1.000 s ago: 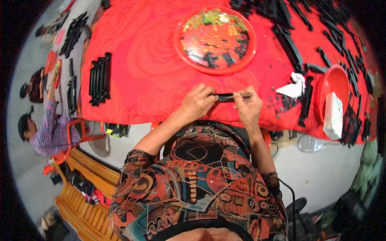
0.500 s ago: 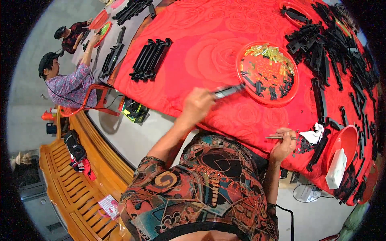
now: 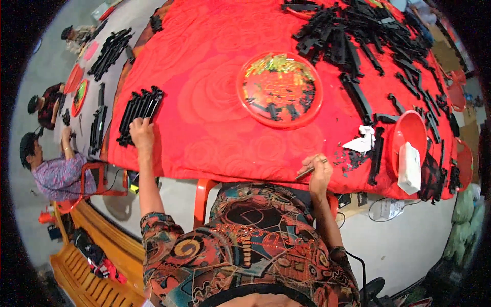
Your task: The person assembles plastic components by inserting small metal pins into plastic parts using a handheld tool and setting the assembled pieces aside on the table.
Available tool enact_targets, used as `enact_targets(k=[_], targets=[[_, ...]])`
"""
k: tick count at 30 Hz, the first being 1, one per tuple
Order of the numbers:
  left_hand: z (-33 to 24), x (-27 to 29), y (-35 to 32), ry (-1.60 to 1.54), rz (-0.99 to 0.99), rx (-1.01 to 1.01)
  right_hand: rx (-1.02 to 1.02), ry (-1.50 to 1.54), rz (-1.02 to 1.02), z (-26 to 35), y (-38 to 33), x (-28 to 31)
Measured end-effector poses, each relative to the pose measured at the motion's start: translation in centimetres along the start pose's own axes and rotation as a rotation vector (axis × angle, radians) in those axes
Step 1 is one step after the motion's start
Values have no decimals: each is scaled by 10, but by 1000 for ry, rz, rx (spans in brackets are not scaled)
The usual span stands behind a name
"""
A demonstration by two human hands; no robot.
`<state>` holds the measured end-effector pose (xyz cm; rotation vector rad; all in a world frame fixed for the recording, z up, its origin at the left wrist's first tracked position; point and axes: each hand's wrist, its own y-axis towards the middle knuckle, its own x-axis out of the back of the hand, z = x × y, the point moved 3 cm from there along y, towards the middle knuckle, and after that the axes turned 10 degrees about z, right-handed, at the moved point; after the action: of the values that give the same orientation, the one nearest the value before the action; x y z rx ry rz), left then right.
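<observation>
My left hand [image 3: 142,133] is at the near end of a row of long black plastic strips [image 3: 142,110] on the red tablecloth, its fingers closed on one strip's end. The fingers partly hide that strip. My right hand [image 3: 319,171] is near the table's front edge, gripping a thin, pen-like metal tool [image 3: 307,171] that points left. Between and beyond my hands lies a round red tray [image 3: 280,124]. It holds yellowish clear pieces [image 3: 276,63] along its far side and small black pieces [image 3: 292,110] along its near side.
A large heap of black strips [image 3: 337,43] covers the far right. Closer in are a crumpled white tissue [image 3: 361,140], scattered black bits [image 3: 352,159], a red basin [image 3: 409,125] and a white tissue pack [image 3: 409,171]. Other people [image 3: 61,174] sit at a table on the left.
My left hand has carried a black strip leftward, from beside the tray to the row. My right hand still grips the tool. The whole view has swung leftward.
</observation>
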<state>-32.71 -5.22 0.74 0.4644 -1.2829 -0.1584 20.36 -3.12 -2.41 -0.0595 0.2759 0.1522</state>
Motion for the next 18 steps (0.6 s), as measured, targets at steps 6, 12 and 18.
enact_targets(k=[6,12,18], targets=[[-56,29,11,-32,-46,84,-53,-36,-48,17,19,14],[-212,54,1,-612,-19,-225,352,-1173,-262,75,102,54],[-277,57,-30,-821,118,-331,52,-1532,-453,99,176,125]])
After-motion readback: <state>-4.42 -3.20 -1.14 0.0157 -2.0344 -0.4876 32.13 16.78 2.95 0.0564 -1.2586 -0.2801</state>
